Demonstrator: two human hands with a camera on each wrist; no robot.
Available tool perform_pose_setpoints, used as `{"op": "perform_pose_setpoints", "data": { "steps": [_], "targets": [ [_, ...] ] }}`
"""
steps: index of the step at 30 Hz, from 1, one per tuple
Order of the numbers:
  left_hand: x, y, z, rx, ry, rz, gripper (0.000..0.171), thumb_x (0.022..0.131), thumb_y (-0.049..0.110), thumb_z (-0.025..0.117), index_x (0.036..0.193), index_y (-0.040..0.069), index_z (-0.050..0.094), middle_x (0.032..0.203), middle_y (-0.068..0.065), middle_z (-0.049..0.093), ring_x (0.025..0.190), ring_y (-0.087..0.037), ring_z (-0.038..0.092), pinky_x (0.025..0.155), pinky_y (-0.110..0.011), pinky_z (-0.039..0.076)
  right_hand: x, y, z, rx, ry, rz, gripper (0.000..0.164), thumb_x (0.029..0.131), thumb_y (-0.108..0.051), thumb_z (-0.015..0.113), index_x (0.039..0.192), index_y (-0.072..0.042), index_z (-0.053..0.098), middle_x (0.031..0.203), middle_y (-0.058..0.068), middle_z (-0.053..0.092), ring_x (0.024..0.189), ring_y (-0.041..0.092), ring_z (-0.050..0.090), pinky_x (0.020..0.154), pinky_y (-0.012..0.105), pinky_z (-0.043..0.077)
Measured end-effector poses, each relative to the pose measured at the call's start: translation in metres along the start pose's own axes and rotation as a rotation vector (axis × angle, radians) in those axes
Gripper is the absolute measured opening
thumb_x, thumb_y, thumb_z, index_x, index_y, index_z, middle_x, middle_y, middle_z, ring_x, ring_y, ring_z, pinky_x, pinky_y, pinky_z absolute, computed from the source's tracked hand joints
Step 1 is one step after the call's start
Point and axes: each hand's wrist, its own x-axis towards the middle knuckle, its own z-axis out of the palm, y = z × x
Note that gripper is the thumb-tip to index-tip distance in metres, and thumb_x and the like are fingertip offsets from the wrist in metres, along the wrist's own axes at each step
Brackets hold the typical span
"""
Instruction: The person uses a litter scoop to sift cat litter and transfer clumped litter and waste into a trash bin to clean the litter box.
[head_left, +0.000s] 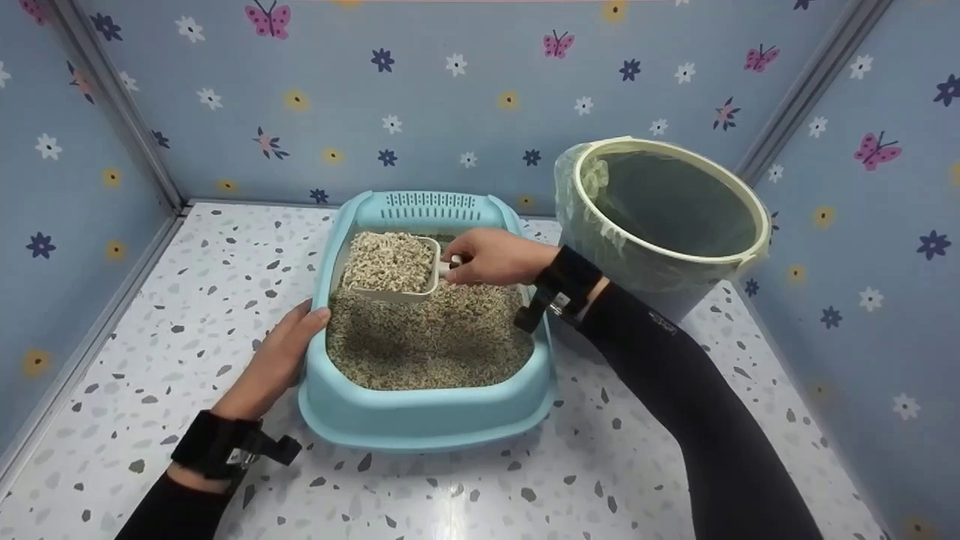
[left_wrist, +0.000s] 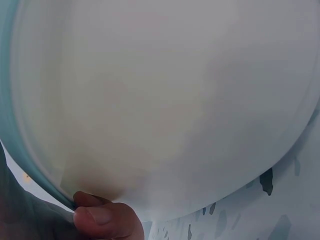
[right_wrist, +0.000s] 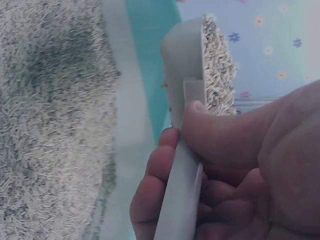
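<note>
A light-blue litter box (head_left: 427,416) holds pellet-like litter (head_left: 450,337). My right hand (head_left: 499,257) grips the handle of a pale litter scoop (head_left: 431,289), held over the box's far left part and heaped with pellets. In the right wrist view, thumb and fingers wrap round the scoop handle (right_wrist: 180,200). My left hand (head_left: 289,341) grips the box's left rim, its thumb on top. From the left wrist view, its fingertips (left_wrist: 102,215) show curled at the rim against the box's wall (left_wrist: 150,100); the rest of that hand is mostly hidden.
Right of the box stands a bin (head_left: 622,255) lined with a thin translucent bag, its top tilted toward me. Flower-patterned blue panels (head_left: 450,97) enclose the back and both sides. The speckled white surface (head_left: 187,300) lies under everything.
</note>
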Motion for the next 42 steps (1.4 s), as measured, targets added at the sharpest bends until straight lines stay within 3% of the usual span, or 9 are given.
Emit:
{"op": "perform_pose_setpoints", "data": {
  "steps": [4,7,12,17,24,31,42],
  "targets": [
    [-0.001,0.000,-0.002,0.017,0.014,-0.009,0.087,0.116,0.057,0.049,0.178,0.007,0.015,0.167,-0.030,0.042,0.146,-0.049,0.052,0.121,-0.068,0.041,-0.009,0.001,-0.005,0.055,0.023,0.000,0.027,0.110,-0.019,0.071,0.085,-0.017,0.062,0.073,-0.006,0.053,0.062,0.009,0.047,0.060,0.026,0.042],
    [-0.001,-0.002,-0.003,0.025,0.014,-0.008,0.085,0.116,0.057,0.049,0.178,0.009,0.017,0.165,-0.030,0.046,0.142,-0.050,0.056,0.116,-0.066,0.047,-0.017,0.004,-0.006,0.082,0.049,0.016,0.021,0.111,-0.021,0.070,0.090,-0.017,0.068,0.072,-0.006,0.053,0.060,0.009,0.047,0.059,0.026,0.043],
    [-0.001,-0.004,-0.004,0.015,0.016,0.009,0.079,0.117,0.054,0.048,0.177,0.008,0.024,0.156,-0.030,0.055,0.132,-0.048,0.065,0.103,-0.054,0.060,-0.033,0.010,-0.001,0.049,0.110,0.030,0.015,0.112,-0.027,0.070,0.103,-0.017,0.076,0.076,-0.005,0.057,0.064,0.011,0.051,0.064,0.032,0.045],
    [-0.001,-0.004,-0.003,0.003,0.032,0.005,0.079,0.117,0.053,0.048,0.177,0.008,0.023,0.154,-0.029,0.056,0.130,-0.045,0.066,0.099,-0.041,0.062,-0.053,0.017,0.007,0.065,0.171,0.019,0.016,0.112,-0.026,0.068,0.109,-0.013,0.077,0.082,-0.001,0.064,0.072,0.014,0.057,0.070,0.036,0.048],
    [-0.002,-0.004,-0.003,0.013,0.062,0.001,0.080,0.117,0.054,0.048,0.177,0.007,0.023,0.142,-0.032,0.059,0.118,-0.042,0.071,0.092,-0.042,0.064,-0.075,0.027,0.012,0.013,0.246,-0.009,0.015,0.112,-0.026,0.069,0.101,-0.017,0.074,0.078,-0.005,0.057,0.073,0.015,0.054,0.070,0.037,0.046],
    [0.001,-0.002,-0.001,-0.034,0.006,0.014,0.080,0.118,0.051,0.045,0.179,0.009,0.014,0.165,-0.026,0.045,0.145,-0.043,0.054,0.113,-0.040,0.051,-0.101,0.041,0.020,-0.013,0.315,0.000,0.015,0.111,-0.026,0.072,0.115,-0.014,0.078,0.085,-0.004,0.062,0.081,0.017,0.058,0.077,0.037,0.048],
    [-0.004,-0.003,0.001,-0.020,0.006,-0.001,0.079,0.117,0.052,0.046,0.179,0.014,0.016,0.160,-0.029,0.052,0.136,-0.048,0.062,0.108,-0.055,0.057,-0.122,0.046,0.032,0.004,0.368,0.015,0.014,0.109,-0.025,0.074,0.117,-0.015,0.081,0.092,-0.005,0.068,0.088,0.017,0.063,0.084,0.040,0.053]
  ]
}}
